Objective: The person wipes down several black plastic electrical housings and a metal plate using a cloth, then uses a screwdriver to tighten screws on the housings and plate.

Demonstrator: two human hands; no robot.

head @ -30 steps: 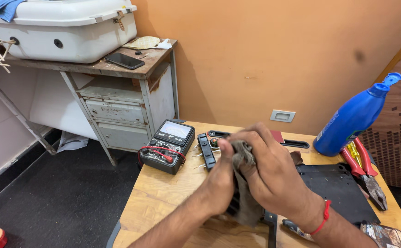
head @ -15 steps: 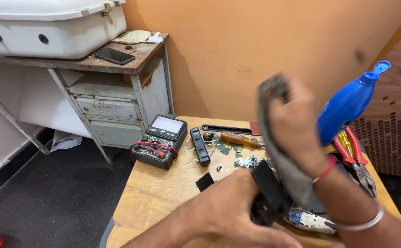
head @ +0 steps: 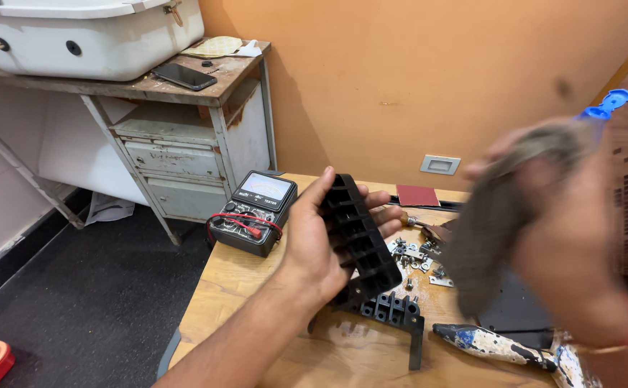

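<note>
Scuffed wooden bench [head: 271, 287] against orange wall [head: 400, 79], rusty cabinet [head: 184, 144] beside. Left hand [head: 317, 241] gripping black slotted block [head: 357, 237]; right hand [head: 573, 237] blurry, clutching grey rag [head: 493, 208].

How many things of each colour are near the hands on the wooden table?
Black: 3, the ribbed block in the left hand, the slotted bracket and the multimeter
Grey: 1, the cloth in the right hand, blurred
Blue: 1, the bottle cap
Dark red: 1, the small flat pad
Total: 6
</note>
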